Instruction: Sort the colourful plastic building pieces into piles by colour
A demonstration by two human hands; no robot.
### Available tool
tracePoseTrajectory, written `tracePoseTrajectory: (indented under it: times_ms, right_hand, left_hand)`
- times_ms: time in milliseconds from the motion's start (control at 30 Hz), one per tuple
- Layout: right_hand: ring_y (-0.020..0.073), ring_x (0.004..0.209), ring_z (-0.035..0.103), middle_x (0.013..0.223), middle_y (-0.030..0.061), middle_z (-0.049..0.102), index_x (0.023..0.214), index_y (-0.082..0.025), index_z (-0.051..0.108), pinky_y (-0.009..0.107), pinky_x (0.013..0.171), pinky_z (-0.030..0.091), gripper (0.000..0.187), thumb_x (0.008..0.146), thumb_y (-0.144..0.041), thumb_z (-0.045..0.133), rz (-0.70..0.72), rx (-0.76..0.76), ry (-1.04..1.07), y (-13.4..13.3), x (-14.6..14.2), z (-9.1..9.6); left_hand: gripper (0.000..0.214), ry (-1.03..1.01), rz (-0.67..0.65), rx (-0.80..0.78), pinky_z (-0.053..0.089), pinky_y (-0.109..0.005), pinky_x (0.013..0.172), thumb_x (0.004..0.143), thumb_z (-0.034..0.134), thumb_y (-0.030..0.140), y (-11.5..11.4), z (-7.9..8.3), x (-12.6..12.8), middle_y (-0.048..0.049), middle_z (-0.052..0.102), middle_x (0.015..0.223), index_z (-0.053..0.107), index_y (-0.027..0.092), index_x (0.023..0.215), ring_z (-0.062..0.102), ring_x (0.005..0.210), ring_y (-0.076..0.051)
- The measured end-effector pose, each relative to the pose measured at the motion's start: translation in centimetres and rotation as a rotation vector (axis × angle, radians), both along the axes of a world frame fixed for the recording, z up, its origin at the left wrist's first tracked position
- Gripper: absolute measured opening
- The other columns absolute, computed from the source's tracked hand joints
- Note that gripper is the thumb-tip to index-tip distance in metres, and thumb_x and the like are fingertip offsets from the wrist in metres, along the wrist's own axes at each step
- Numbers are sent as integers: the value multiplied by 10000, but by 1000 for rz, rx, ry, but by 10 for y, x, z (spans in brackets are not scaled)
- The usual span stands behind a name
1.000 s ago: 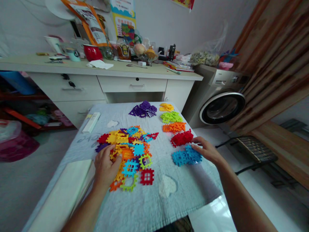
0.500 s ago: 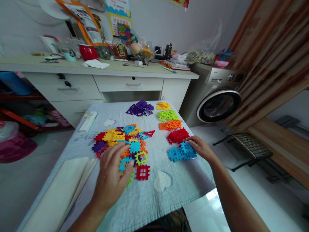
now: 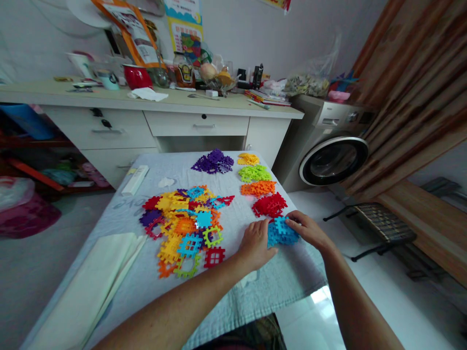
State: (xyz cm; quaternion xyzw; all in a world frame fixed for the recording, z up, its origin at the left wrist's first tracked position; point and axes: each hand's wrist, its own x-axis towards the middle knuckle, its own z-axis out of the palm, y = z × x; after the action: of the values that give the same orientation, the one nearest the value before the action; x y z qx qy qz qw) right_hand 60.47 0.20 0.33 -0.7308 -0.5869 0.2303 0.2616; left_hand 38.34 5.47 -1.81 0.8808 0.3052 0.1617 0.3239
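At the table's right side lies a small heap of blue interlocking plastic tiles [image 3: 281, 233]. My left hand [image 3: 255, 245] is cupped against its left edge, fingers together and bent, thumb at the near side. From the right, my right hand [image 3: 306, 229] has its fingers closed on the upper tiles; the fingertips are partly hidden. Just behind sits a red tile heap [image 3: 270, 205], followed by orange [image 3: 258, 188], green [image 3: 254, 173] and yellow [image 3: 248, 159] ones. A mixed-colour tile pile [image 3: 184, 225] spreads over the table's middle left.
A purple tile heap [image 3: 213, 161] lies at the table's far edge. On the left are a white box [image 3: 134, 181] and a folded pale cloth [image 3: 82, 287]. Beyond the table stand a cluttered counter [image 3: 175, 104] and a washing machine [image 3: 328, 141]; a stool [image 3: 379, 223] is at right.
My left hand has left the mixed pile and moved right to the blue tiles. The blue heap is now more compact, its left part pushed in. My right hand has stayed on it.
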Motion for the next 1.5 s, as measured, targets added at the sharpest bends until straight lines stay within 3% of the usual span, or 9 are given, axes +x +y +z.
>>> tracePoseTrajectory:
  times_ms: [300,433,600,700,833,967,1100,1233,1500]
  right_hand:
    - [210,878,616,991,74,675,1008,-189,647,311,750,482,419,886,-563,504,81,-47,76,-19,0,2]
    - [210,872,611,970,68,674,1000,-183,651,303,741,481,429,873,-575,528,90,-67,102,-20,1,7]
    - [194,808,595,874,53,665,918,-182,669,299,721,471,371,910,-501,478,86,0,65,-1,5,12]
    - [171,724,562,792,29,641,914,-188,685,274,656,437,236,837,-378,569,109,39,13,17,6,11]
    - [134,628,497,681,-20,579,900,-199,703,244,599,368,192,738,-267,627,183,-12,-57,36,4,12]
    - [128,598,460,648,-28,537,811,-196,660,245,581,332,106,735,-253,613,183,-4,-113,45,0,14]
    - [121,593,428,625,-39,483,715,-198,577,239,565,303,3,718,-196,576,209,-17,-133,48,-2,12]
    - [117,608,437,645,-31,506,680,-193,550,235,574,319,40,691,-155,558,239,-3,-134,48,0,14]
    - [120,620,485,644,-17,562,729,-188,574,232,576,383,168,739,-348,625,229,8,138,63,18,36]
  left_hand:
    - [565,9,3,55,403,-434,997,734,716,401,-18,-11,9,-83,548,1211,481,206,1209,475,1132,-281]
    - [583,-6,11,53,401,-438,986,716,737,409,-20,-13,9,-82,540,1207,474,210,1196,469,1125,-283]
    - [686,-69,27,-1,390,-452,1012,670,778,374,-20,-14,9,-86,522,1258,430,223,1241,458,1169,-285]
    - [754,-86,30,-32,383,-471,1030,652,794,369,-19,-12,8,-97,520,1283,405,221,1281,459,1187,-291]
    - [832,-132,55,-44,375,-499,1046,651,786,493,-15,-7,4,-125,512,1316,390,198,1320,456,1213,-312]
    - [457,-273,122,-13,378,-465,1060,898,511,491,1,1,-3,-104,553,1263,461,204,1250,480,1211,-261]
    - [290,-311,200,26,375,-430,1082,919,455,307,30,5,-1,-93,575,1228,504,197,1183,495,1211,-224]
    - [365,-213,209,32,364,-430,1105,805,499,131,59,-1,7,-109,570,1267,517,175,1168,487,1253,-229]
    - [599,-151,154,11,382,-446,1092,712,625,158,81,-13,25,-131,561,1325,453,175,1285,506,1266,-268]
